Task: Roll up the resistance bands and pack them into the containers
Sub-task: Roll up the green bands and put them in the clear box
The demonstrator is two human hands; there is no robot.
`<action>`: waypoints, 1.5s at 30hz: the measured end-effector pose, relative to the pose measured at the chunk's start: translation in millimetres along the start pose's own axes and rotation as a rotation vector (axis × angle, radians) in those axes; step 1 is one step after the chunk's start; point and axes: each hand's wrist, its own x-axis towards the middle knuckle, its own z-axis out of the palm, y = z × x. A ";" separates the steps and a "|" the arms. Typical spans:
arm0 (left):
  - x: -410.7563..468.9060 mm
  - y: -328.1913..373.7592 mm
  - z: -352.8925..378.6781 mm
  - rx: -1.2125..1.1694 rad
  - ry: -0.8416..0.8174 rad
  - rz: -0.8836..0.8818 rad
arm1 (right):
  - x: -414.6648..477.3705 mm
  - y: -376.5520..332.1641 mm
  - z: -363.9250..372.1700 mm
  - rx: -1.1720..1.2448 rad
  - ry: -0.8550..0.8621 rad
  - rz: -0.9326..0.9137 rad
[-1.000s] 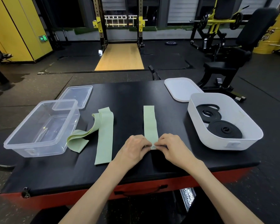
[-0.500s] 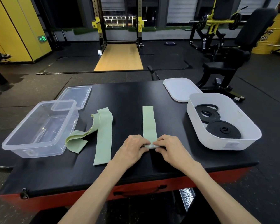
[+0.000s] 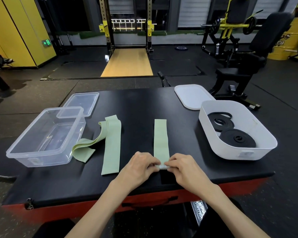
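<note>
Left grip (image 3: pixel 138 167) and right grip (image 3: pixel 185 167) meet at the near end of the green band (image 3: pixel 160 136), low centre on the black counter (image 3: pixel 144 103). Both are closed on it, fingertips curled in and pinching a small tight roll (image 3: pixel 163 167) between them. The rest of the green band lies flat and straight, running away from the person. How many turns are in the roll cannot be told.

To the left, apart from it, a loose band (image 3: pixel 111 146) of the same green lies flat. From its far end a curled length (image 3: pixel 85 149) loops back toward the clear box (image 3: pixel 41 152); whether this is one band or two cannot be told. The box is open at the counter's left edge, with nothing visible inside. The clear lid (image 3: pixel 83 102) lies behind the box, touching or overlapping its far corner.

On the right, the white tub (image 3: pixel 230 152) is open and holds two black rolls (image 3: pixel 237 140), one nearer and one farther, side by side on the tub floor. The white lid (image 3: pixel 191 97) lies flat just behind the tub. Both forearms are bare and come in from the bottom edge.
</note>
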 end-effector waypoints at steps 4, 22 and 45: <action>-0.9 2.5 -2.5 -0.038 0.027 -0.030 | 2.4 -1.5 -2.1 0.012 0.010 0.024; 5.0 -3.5 1.9 -0.002 0.038 -0.013 | 3.0 -4.6 -1.1 0.007 0.100 -0.003; 10.4 -5.9 7.2 0.041 0.059 0.009 | 14.2 2.8 -5.2 0.048 0.006 0.037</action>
